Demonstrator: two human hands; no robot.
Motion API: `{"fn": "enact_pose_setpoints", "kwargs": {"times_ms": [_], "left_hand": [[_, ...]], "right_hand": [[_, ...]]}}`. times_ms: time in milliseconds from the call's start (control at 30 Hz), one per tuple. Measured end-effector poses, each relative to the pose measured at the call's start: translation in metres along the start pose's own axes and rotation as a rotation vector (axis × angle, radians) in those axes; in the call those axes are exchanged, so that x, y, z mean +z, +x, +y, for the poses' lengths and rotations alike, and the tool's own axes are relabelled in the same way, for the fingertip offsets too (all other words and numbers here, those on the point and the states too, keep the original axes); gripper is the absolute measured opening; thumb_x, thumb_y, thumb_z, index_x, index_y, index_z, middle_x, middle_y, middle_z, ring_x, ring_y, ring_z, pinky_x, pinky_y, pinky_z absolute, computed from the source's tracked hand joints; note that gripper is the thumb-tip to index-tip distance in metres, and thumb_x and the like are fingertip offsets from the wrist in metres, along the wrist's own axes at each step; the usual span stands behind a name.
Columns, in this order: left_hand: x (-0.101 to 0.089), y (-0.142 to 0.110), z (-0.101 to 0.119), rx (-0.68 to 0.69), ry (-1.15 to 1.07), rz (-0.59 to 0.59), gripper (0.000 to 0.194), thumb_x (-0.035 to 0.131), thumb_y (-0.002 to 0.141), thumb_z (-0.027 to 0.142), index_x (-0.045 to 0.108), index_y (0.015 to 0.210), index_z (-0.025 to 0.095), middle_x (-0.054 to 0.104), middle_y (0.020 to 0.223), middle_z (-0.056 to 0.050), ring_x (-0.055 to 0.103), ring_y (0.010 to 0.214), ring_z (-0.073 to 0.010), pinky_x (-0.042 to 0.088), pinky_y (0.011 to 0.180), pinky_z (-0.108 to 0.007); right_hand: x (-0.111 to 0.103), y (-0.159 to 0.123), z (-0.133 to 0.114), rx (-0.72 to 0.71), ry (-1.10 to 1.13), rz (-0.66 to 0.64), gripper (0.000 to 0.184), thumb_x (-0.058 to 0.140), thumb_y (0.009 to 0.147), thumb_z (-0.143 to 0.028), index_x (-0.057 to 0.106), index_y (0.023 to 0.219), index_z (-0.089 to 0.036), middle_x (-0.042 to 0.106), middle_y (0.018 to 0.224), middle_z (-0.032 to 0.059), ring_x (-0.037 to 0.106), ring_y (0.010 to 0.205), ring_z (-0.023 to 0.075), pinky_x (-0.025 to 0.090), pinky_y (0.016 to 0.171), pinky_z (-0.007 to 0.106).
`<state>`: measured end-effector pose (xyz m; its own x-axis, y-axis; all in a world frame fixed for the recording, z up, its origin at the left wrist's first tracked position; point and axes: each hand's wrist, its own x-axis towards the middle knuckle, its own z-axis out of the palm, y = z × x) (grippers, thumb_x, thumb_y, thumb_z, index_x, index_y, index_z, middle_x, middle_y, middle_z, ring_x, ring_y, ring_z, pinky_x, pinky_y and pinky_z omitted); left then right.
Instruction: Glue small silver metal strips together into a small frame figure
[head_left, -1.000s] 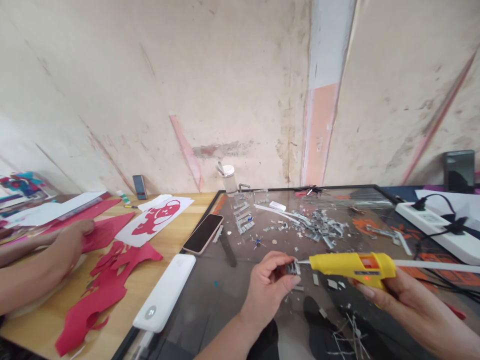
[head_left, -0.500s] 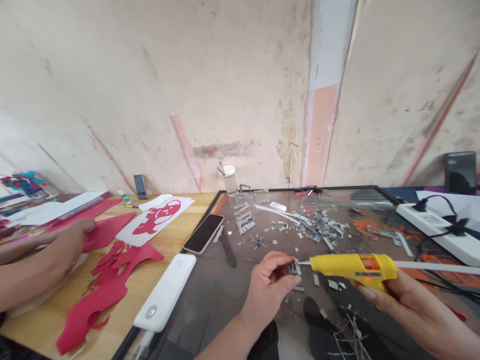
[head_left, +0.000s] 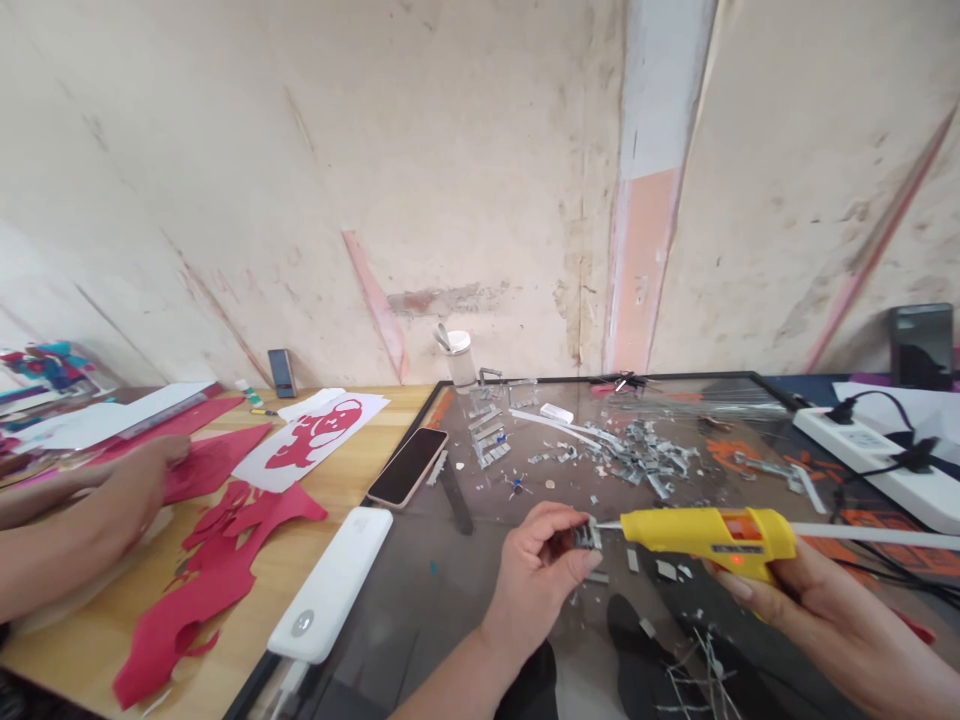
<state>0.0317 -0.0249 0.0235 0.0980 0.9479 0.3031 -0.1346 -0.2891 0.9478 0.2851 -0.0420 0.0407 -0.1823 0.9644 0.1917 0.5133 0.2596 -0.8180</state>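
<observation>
My left hand (head_left: 536, 565) pinches a small grey slatted piece (head_left: 589, 537) between thumb and fingers, above the dark glossy tabletop (head_left: 420, 620). In my right hand (head_left: 817, 600) is a yellow hot glue gun (head_left: 705, 532), pointing left. Its metal nozzle reaches the right edge of the grey piece; whether the two touch I cannot tell. A red light glows on the gun's side, and a white glue stick (head_left: 877, 535) sticks out of its back. My fingers hide part of the grey piece.
Grey scraps (head_left: 649, 455) lie in a heap beyond my hands. Left of them stand small grey assembled frames (head_left: 489, 435). A phone (head_left: 409, 467) and white power bank (head_left: 330, 585) lie left; a power strip (head_left: 874, 460) with cables is right. Another person's hand (head_left: 150, 490) rests on red paper (head_left: 225, 460).
Almost nothing differs. Both hands, the grey piece and the glue gun keep their places; the view has shifted very slightly.
</observation>
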Motion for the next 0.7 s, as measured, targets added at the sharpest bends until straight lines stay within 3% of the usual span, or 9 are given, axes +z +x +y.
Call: {"fn": "enact_pose_setpoints", "kwargs": {"times_ms": [500, 633, 700], "left_hand": [[0.0, 0.001, 0.0, -0.005, 0.018, 0.022, 0.027, 0.075, 0.069, 0.029, 0.072, 0.093, 0.017, 0.06, 0.091, -0.007, 0.053, 0.076, -0.0155, 0.045, 0.07, -0.027], [-0.001, 0.003, 0.0, -0.065, -0.06, 0.058, 0.027, 0.076, 0.067, 0.03, 0.072, 0.09, 0.017, 0.06, 0.088, -0.005, 0.052, 0.078, -0.0157, 0.043, 0.073, -0.027], [-0.002, 0.003, -0.001, -0.106, -0.104, 0.086, 0.027, 0.076, 0.066, 0.03, 0.072, 0.09, 0.017, 0.061, 0.088, -0.005, 0.052, 0.08, -0.0159, 0.043, 0.074, -0.027]], "right_hand": [[-0.002, 0.002, -0.01, 0.048, 0.092, -0.007, 0.027, 0.064, 0.07, -0.048, 0.068, 0.081, -0.024, 0.074, 0.083, 0.007, 0.069, 0.075, 0.0269, 0.059, 0.068, 0.032], [-0.012, 0.006, -0.011, 0.111, 0.146, -0.105, 0.029, 0.063, 0.071, -0.048, 0.067, 0.085, -0.023, 0.071, 0.071, 0.0048, 0.064, 0.056, 0.0201, 0.055, 0.05, 0.026], [-0.021, 0.01, -0.007, 0.131, 0.13, 0.024, 0.034, 0.064, 0.069, -0.049, 0.067, 0.09, -0.022, 0.071, 0.069, 0.0049, 0.062, 0.048, 0.0182, 0.052, 0.043, 0.025]]}}
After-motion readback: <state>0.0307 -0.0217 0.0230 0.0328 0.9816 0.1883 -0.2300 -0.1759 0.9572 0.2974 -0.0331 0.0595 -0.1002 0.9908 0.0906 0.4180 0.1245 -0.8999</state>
